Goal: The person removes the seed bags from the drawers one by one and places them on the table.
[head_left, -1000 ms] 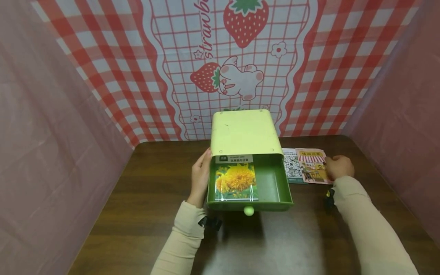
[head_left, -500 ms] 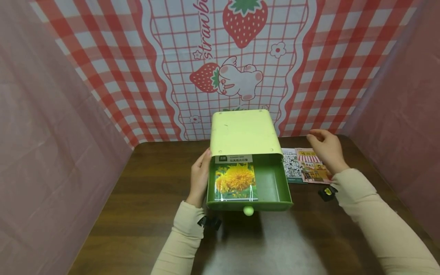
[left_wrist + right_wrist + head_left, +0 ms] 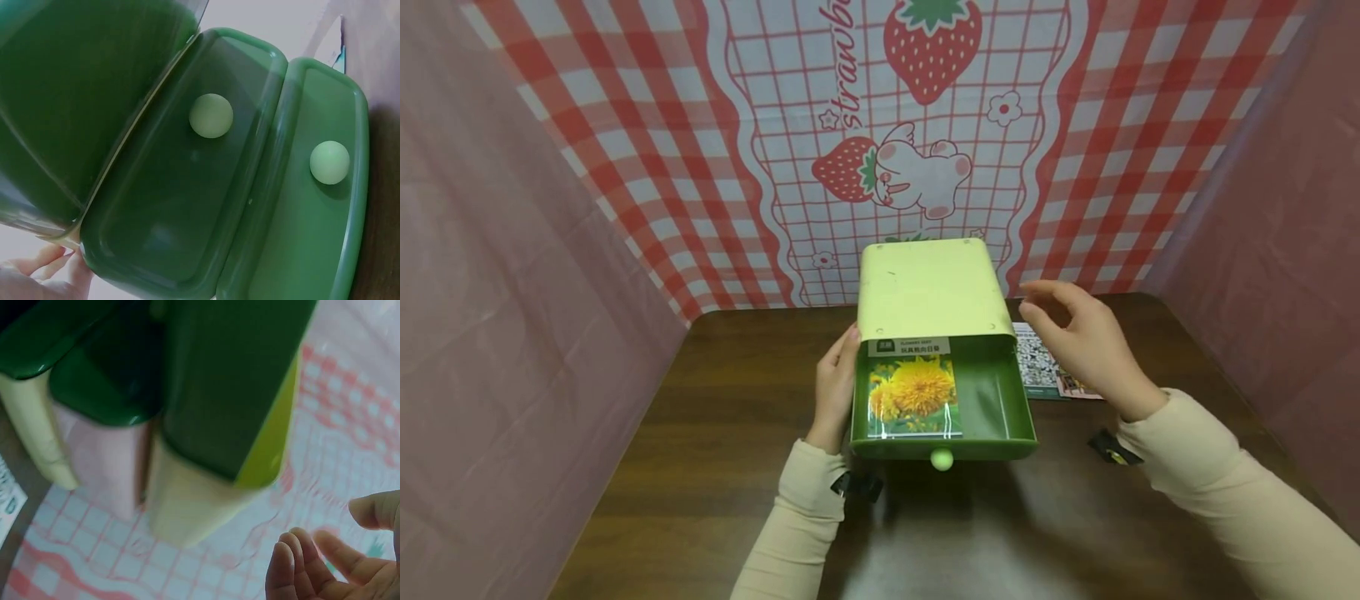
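A small cream drawer cabinet (image 3: 932, 287) stands mid-table, its green top drawer (image 3: 992, 408) pulled out. In that drawer, to the left, lies a seed packet (image 3: 917, 392) with yellow flowers. My left hand (image 3: 835, 383) touches the cabinet's left side, fingers along the wall. My right hand (image 3: 1082, 342) hovers just right of the cabinet, holding nothing, fingers slightly bent and thumb apart. Beneath it on the table are a packet with white flowers (image 3: 1036, 358) and a pink packet (image 3: 1071, 386) that the hand mostly hides.
Two lower drawers show their green fronts with round knobs (image 3: 211, 115) in the left wrist view, both pushed in. A strawberry-print cloth (image 3: 925, 167) hangs behind the brown wooden table (image 3: 715, 400). Pink curtains (image 3: 527, 292) flank both sides.
My right hand has left the pink packet, lifted, and moved left over the packets toward the cabinet. The left hand, drawer and yellow-flower packet have stayed in place.
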### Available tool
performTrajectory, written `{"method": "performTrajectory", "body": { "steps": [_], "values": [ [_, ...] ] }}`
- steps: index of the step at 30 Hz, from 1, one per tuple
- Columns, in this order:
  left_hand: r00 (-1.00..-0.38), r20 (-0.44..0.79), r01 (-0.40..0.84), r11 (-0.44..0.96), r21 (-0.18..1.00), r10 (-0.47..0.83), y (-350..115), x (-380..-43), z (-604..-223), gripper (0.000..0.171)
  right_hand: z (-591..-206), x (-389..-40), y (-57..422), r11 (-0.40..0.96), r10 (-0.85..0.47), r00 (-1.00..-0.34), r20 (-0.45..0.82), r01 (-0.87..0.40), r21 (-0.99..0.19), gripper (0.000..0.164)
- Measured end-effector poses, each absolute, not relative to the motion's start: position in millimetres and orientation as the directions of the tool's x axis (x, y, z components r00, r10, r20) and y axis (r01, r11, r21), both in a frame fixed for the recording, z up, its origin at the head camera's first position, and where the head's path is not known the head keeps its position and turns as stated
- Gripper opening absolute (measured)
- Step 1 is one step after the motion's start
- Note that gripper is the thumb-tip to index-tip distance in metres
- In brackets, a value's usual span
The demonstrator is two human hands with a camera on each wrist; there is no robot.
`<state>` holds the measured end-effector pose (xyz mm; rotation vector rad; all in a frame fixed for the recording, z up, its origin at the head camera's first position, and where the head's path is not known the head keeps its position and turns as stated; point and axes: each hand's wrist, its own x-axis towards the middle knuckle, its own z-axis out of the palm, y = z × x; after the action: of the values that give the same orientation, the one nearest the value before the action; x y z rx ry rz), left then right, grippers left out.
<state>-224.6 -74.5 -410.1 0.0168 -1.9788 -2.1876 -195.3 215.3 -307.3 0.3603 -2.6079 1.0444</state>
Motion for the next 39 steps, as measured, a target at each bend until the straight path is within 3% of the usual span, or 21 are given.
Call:
{"method": "performTrajectory", "body": {
  "steps": [6,10,18,28,39],
  "values": [
    [-0.982,0.116,0.130,-0.083,0.988,-0.150,-76.0,-226.3,-412.4,0.051,-309.0,-178.1,192.1,0.706,-0.297,-0.830,0.472,-0.524,-0.477,0.023],
    [-0.981,0.127,0.139,-0.077,0.987,-0.145,-76.3,-227.5,-413.6,0.050,-314.6,-173.0,178.5,0.685,-0.402,-0.798,0.449,-0.587,-0.430,0.021],
    [-0.982,0.126,0.137,-0.074,0.988,-0.138,-75.4,-225.5,-411.7,0.050,-328.8,-175.5,159.1,0.756,-0.543,-0.811,0.218,-0.585,-0.294,0.045],
    [-0.980,0.132,0.144,-0.072,0.987,-0.152,-75.4,-225.0,-412.0,0.050,-334.2,-180.6,151.8,0.799,-0.572,-0.820,0.003,-0.559,-0.221,0.070],
    [-0.978,0.135,0.153,-0.106,0.982,-0.159,-74.3,-226.0,-412.7,0.049,-335.4,-184.5,151.2,0.797,-0.588,-0.806,-0.070,-0.563,-0.219,0.075]
  ]
}}
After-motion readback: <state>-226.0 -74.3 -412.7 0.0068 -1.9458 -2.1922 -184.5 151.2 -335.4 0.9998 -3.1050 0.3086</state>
